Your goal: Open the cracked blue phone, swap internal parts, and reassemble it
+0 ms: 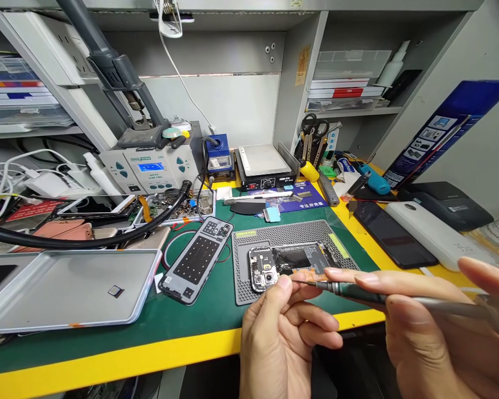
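Right hand (430, 332) grips a tool (357, 292); the station (152, 168) reads "LEAD FREE".

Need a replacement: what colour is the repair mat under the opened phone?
Grey repair mat, head view.

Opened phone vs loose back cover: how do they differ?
The opened phone lies on the gray mat; the loose back cover on the green mat.
The phone's length runs roughly crosswise in view; the cover slants.
The phone bares camera modules; the cover shows a dotted black pad.
Both are elongated with rounded corners.

"LEAD FREE" on grey station (152, 168), "OPEN" on red label (347, 93)
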Tool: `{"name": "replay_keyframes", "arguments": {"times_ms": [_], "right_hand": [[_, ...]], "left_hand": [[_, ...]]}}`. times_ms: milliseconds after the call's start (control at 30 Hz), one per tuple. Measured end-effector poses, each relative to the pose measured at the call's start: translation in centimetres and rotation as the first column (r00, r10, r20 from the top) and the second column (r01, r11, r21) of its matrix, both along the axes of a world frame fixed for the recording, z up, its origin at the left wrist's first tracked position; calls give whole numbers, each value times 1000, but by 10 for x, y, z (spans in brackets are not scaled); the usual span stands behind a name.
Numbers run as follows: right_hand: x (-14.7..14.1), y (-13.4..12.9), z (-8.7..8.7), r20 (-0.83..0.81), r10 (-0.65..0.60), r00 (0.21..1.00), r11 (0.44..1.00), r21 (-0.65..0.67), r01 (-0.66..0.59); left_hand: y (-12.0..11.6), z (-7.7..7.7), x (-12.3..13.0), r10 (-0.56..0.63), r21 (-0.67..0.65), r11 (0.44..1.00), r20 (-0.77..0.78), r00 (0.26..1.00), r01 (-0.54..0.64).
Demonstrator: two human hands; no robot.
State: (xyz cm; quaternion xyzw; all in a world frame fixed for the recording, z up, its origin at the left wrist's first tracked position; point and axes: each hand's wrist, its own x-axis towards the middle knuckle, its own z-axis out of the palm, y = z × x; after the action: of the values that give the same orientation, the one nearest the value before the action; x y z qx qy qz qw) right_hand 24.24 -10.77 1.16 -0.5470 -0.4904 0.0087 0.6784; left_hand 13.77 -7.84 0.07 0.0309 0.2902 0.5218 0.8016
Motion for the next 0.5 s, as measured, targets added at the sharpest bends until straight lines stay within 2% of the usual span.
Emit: {"name": "replay_keyframes", "arguments": {"times_ms": [267, 500], "right_hand": [[9, 1, -3, -14, 42, 999, 999, 27, -42], [10, 1, -1, 53, 61, 997, 998, 26, -63]], "left_hand": [[-3, -6, -1, -13, 79, 997, 12, 1000, 12], [-1, -4, 0, -14, 63, 998, 23, 1000, 12]]}}
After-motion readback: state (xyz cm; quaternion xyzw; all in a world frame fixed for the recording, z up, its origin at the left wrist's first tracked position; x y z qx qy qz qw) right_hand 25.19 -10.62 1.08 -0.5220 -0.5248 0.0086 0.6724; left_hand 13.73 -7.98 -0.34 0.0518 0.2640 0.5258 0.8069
